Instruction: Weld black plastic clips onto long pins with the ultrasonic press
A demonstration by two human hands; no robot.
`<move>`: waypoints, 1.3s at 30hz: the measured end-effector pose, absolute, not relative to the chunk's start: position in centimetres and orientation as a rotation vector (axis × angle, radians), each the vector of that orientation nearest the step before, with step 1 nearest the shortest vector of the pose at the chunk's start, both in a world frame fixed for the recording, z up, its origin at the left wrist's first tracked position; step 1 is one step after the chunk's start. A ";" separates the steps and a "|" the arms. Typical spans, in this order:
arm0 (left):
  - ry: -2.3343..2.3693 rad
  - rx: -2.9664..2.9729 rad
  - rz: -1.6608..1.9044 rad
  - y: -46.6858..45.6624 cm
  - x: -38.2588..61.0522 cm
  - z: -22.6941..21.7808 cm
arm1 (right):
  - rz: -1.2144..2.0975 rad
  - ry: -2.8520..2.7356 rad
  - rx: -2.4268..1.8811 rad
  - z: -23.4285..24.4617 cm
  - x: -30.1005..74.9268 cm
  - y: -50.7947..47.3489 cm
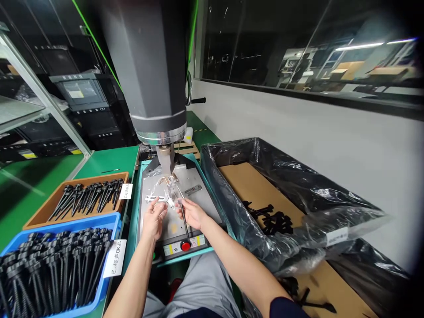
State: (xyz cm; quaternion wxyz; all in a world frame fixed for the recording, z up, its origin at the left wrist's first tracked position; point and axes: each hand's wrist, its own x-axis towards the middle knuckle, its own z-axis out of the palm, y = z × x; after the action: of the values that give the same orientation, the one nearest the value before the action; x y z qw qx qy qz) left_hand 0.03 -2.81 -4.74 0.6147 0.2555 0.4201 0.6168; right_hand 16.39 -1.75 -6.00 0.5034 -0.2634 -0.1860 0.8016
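Note:
My right hand (193,213) pinches a thin black rod (184,221), which slants down over the metal base plate (203,205) toward me. To its left, my left hand (155,218) has its fingers curled; what they hold, if anything, is hard to make out. Clear, shiny plastic (170,192) lies between and just beyond both hands, looking like a thin bag or film. Right above it comes down the metal tip (166,159) of a large grey press head (155,66). A red button (185,245) sits on the base's front edge, below the rod.
At left, an orange tray (43,216) and a blue bin (115,221) hold many black rod parts with knobbed heads. To the right, a box lined with dark plastic (258,150) holds more black parts (278,223) on cardboard. Stacked crates (82,95) stand behind.

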 end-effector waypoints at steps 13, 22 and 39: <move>0.842 0.602 1.424 -2.3 0.3 -2.6 | 2.123 -0.363 -0.192 -7.2 16.5 -2.0; 0.917 0.553 1.466 -1.4 2.4 -0.9 | 1.947 -0.710 -0.595 -8.2 15.3 -2.6; 0.875 0.673 1.501 -0.1 1.3 0.2 | 0.767 -1.102 -0.903 -3.6 13.7 2.1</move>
State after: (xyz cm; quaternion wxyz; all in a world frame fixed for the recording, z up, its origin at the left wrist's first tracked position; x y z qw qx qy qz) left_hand 1.33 -0.06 0.18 0.5965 0.2900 0.3768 0.6466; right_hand 13.67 2.08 -3.61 0.6902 -0.4037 -0.4928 0.3432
